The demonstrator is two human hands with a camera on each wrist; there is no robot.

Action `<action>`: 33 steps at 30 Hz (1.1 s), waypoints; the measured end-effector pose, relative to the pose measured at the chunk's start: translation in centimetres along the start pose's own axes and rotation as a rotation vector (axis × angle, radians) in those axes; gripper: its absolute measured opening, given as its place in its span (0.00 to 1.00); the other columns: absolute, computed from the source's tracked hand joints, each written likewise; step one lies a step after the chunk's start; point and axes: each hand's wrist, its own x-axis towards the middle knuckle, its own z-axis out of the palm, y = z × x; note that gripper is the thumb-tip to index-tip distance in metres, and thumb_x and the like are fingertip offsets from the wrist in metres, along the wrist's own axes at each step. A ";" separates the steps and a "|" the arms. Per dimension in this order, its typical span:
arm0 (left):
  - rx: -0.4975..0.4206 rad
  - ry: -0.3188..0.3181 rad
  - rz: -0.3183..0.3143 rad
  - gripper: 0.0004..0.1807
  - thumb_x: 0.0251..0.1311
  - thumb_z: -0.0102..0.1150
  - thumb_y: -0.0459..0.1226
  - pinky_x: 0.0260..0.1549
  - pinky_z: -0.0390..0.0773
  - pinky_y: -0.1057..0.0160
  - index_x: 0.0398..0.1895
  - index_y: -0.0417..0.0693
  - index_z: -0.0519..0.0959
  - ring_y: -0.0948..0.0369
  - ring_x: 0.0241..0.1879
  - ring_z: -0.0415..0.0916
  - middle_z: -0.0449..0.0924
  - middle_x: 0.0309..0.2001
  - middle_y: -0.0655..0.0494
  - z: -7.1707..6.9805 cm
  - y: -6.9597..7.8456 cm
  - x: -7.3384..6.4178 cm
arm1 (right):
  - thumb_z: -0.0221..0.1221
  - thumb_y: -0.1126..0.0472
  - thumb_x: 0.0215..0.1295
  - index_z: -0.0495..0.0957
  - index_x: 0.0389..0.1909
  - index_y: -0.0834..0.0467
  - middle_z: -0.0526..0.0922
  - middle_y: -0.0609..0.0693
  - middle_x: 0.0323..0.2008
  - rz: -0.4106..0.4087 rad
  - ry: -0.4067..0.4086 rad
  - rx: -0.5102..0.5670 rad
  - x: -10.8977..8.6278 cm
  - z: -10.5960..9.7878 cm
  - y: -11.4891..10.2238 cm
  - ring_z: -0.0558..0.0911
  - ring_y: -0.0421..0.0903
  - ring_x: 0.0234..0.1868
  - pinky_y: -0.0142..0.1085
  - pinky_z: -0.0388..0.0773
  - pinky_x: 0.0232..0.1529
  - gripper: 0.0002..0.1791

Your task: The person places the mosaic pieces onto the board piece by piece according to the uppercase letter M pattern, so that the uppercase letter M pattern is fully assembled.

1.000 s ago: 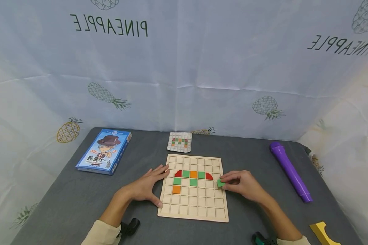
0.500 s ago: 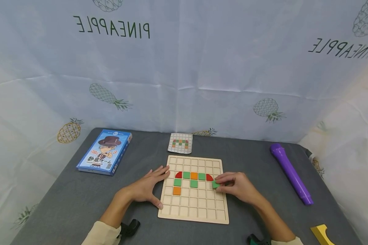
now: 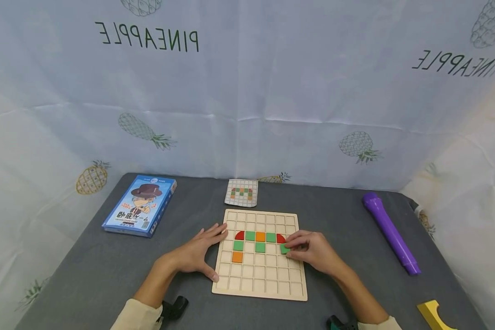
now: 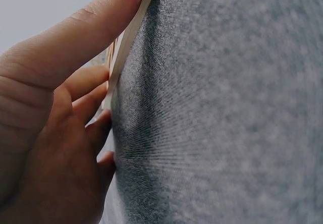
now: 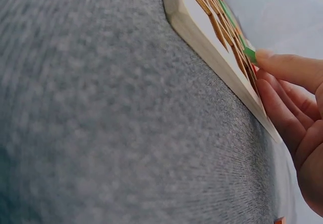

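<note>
A wooden grid board (image 3: 260, 277) lies on the dark table, with green and orange squares and two red quarter-round tiles in its cells. My right hand (image 3: 316, 253) pinches a green square tile (image 3: 284, 249) between thumb and fingers over the board's right side, just below the right red piece (image 3: 280, 238). In the right wrist view the green tile (image 5: 250, 54) sits tilted at the thumb tip. My left hand (image 3: 191, 254) is spread along the board's left edge, thumb and fingertips touching it. The left wrist view shows the thumb (image 4: 75, 37) against the board's rim.
Behind the board lies a small pattern card (image 3: 241, 193). A blue game box (image 3: 140, 204) is at the left back. On the right are a purple microphone-shaped object (image 3: 392, 233) and a yellow notched block (image 3: 434, 315). A pineapple-print curtain (image 3: 247, 91) hangs behind.
My right hand has carried the green tile leftward from the board's right edge to the cell area under the right red piece. My left hand has stayed at the left edge.
</note>
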 end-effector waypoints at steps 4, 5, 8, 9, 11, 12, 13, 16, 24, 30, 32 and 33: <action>0.002 0.004 0.003 0.64 0.42 0.83 0.48 0.77 0.34 0.30 0.81 0.41 0.54 0.40 0.84 0.35 0.42 0.84 0.45 -0.1 0.0 0.0 | 0.74 0.56 0.57 0.91 0.39 0.51 0.89 0.48 0.45 -0.006 0.006 0.001 0.1 0.1 -0.1 0.85 0.33 0.41 0.28 0.83 0.36 0.09; 0.003 0.003 0.002 0.64 0.42 0.83 0.48 0.77 0.34 0.30 0.81 0.41 0.54 0.40 0.84 0.35 0.42 0.84 0.46 -0.2 0.0 0.0 | 0.74 0.56 0.57 0.91 0.39 0.52 0.89 0.48 0.45 -0.007 0.006 0.001 0.1 0.1 -0.1 0.85 0.33 0.41 0.29 0.84 0.36 0.09; 0.001 0.001 0.001 0.64 0.43 0.83 0.49 0.77 0.34 0.29 0.81 0.41 0.54 0.40 0.84 0.35 0.42 0.84 0.46 -0.2 -0.1 0.1 | 0.74 0.56 0.57 0.91 0.39 0.51 0.89 0.48 0.45 -0.004 0.006 -0.006 0.1 0.1 -0.2 0.85 0.33 0.40 0.29 0.83 0.35 0.09; 0.001 0.001 0.002 0.64 0.43 0.83 0.49 0.77 0.34 0.29 0.81 0.41 0.54 0.40 0.84 0.35 0.42 0.84 0.46 -0.2 -0.2 0.1 | 0.74 0.56 0.57 0.91 0.39 0.51 0.89 0.48 0.45 -0.004 0.008 -0.011 0.2 0.2 -0.2 0.84 0.32 0.40 0.29 0.83 0.35 0.09; -0.001 0.002 0.002 0.64 0.43 0.83 0.49 0.77 0.34 0.29 0.81 0.41 0.54 0.40 0.84 0.35 0.42 0.84 0.46 -0.2 -0.2 0.1 | 0.74 0.56 0.57 0.91 0.38 0.51 0.89 0.48 0.45 -0.002 0.013 -0.021 0.2 0.2 -0.3 0.84 0.32 0.39 0.29 0.83 0.35 0.08; -0.001 0.002 0.003 0.64 0.43 0.83 0.49 0.77 0.34 0.29 0.81 0.41 0.54 0.40 0.84 0.35 0.42 0.85 0.46 -0.2 -0.3 0.1 | 0.74 0.56 0.57 0.91 0.38 0.51 0.89 0.47 0.44 -0.003 0.015 -0.027 0.2 0.2 -0.3 0.84 0.32 0.39 0.29 0.82 0.35 0.08; 0.001 0.003 0.003 0.64 0.43 0.83 0.49 0.77 0.34 0.30 0.81 0.41 0.54 0.40 0.84 0.35 0.42 0.85 0.46 -0.2 -0.3 0.1 | 0.74 0.56 0.57 0.91 0.38 0.51 0.89 0.47 0.44 -0.005 0.018 -0.035 0.2 0.2 -0.4 0.83 0.32 0.38 0.28 0.82 0.35 0.08; 0.008 0.003 0.002 0.64 0.43 0.83 0.49 0.77 0.34 0.30 0.81 0.42 0.54 0.41 0.84 0.35 0.42 0.85 0.47 -0.3 -0.3 0.2 | 0.74 0.57 0.56 0.91 0.38 0.51 0.89 0.47 0.44 -0.018 0.028 -0.050 0.3 0.2 -0.5 0.83 0.31 0.37 0.28 0.82 0.34 0.08; 0.014 0.006 0.001 0.65 0.42 0.83 0.49 0.77 0.34 0.30 0.81 0.41 0.54 0.40 0.84 0.35 0.42 0.84 0.46 -0.3 -0.2 0.2 | 0.75 0.58 0.56 0.91 0.37 0.53 0.87 0.48 0.42 -0.040 0.035 -0.074 0.5 0.6 -0.4 0.81 0.33 0.35 0.28 0.79 0.32 0.09; 0.013 0.004 0.000 0.65 0.42 0.83 0.49 0.77 0.34 0.29 0.81 0.41 0.54 0.40 0.84 0.35 0.42 0.85 0.46 -0.3 -0.2 0.2 | 0.75 0.59 0.55 0.91 0.37 0.54 0.88 0.48 0.42 -0.028 0.031 -0.092 0.6 0.8 -0.5 0.80 0.33 0.35 0.27 0.78 0.32 0.09; 0.014 0.004 0.000 0.65 0.42 0.83 0.49 0.77 0.34 0.29 0.81 0.41 0.54 0.40 0.84 0.35 0.42 0.85 0.46 -0.3 -0.2 0.2 | 0.75 0.60 0.55 0.91 0.37 0.54 0.87 0.48 0.42 -0.031 0.030 -0.089 0.6 0.8 -0.6 0.80 0.32 0.34 0.27 0.78 0.32 0.08; 0.014 0.004 0.000 0.65 0.42 0.83 0.49 0.77 0.34 0.29 0.81 0.41 0.54 0.40 0.84 0.35 0.42 0.85 0.46 -0.3 -0.2 0.2 | 0.75 0.61 0.55 0.91 0.36 0.54 0.87 0.49 0.42 -0.035 0.031 -0.088 0.6 0.8 -0.6 0.79 0.32 0.34 0.27 0.78 0.31 0.08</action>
